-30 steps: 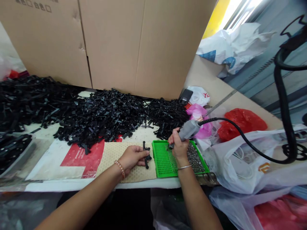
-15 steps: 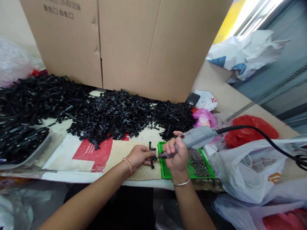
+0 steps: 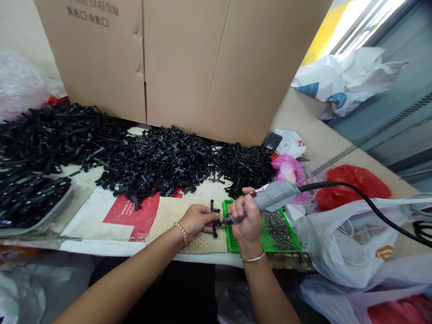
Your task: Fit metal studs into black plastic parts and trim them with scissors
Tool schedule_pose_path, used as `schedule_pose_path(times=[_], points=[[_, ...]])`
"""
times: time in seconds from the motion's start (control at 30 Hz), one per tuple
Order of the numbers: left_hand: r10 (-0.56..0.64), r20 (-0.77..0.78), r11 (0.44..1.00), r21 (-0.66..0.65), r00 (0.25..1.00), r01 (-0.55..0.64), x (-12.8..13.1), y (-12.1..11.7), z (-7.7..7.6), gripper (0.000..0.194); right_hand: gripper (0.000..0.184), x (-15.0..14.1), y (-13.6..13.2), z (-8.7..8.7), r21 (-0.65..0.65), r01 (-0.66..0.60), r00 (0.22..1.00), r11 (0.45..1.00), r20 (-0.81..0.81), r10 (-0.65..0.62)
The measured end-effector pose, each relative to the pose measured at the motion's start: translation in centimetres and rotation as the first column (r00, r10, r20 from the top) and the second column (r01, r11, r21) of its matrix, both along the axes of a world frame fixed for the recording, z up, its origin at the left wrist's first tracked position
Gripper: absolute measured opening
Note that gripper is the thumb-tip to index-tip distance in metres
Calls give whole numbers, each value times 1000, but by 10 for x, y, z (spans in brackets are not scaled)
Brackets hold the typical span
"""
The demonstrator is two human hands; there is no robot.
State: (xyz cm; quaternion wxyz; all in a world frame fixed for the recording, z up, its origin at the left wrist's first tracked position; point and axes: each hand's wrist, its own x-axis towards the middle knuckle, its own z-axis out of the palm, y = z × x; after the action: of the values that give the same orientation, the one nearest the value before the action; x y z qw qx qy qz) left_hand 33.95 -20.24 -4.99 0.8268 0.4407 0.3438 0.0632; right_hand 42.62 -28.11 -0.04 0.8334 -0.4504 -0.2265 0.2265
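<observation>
Cardboard (image 3: 182, 63) stands along the far side of a cream bench (image 3: 197, 190). At the left, a tub (image 3: 57, 211) is heaped with black strips (image 3: 30, 198), and dark heaps (image 3: 162, 157) spread along the far side. Nearer, right of a red-and-white sheet (image 3: 124, 220), lies a tan mat (image 3: 168, 213). Over its right end, the left hand (image 3: 195, 220) pinches a branched part (image 3: 214, 231) between thumb and fingers. Just right of it, the right hand (image 3: 248, 220) wraps round a grey driver (image 3: 276, 195), tip (image 3: 227, 219) pointing left at the part; whether they touch is too small to tell. Beneath sits a green tray (image 3: 292, 230) with metal bits (image 3: 278, 229) toward its right; farther right lies a red bag (image 3: 353, 186). Fastening appears to be the step in hand; the next move seems to call for a steady pinch and a well-aligned tip.
</observation>
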Motion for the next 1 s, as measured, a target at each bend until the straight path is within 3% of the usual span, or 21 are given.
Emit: schedule_pose_path(times=[0.6,1.0], points=[[7,-8,1000,16,1000,-7,-1,-1,5,31,21,-1,0,0,17,-29,999,999,23,29],[-5,10,1000,18,1000,5,0,0,-1,36,23,-3,2,-4,-30,-22,997,999,71,24]])
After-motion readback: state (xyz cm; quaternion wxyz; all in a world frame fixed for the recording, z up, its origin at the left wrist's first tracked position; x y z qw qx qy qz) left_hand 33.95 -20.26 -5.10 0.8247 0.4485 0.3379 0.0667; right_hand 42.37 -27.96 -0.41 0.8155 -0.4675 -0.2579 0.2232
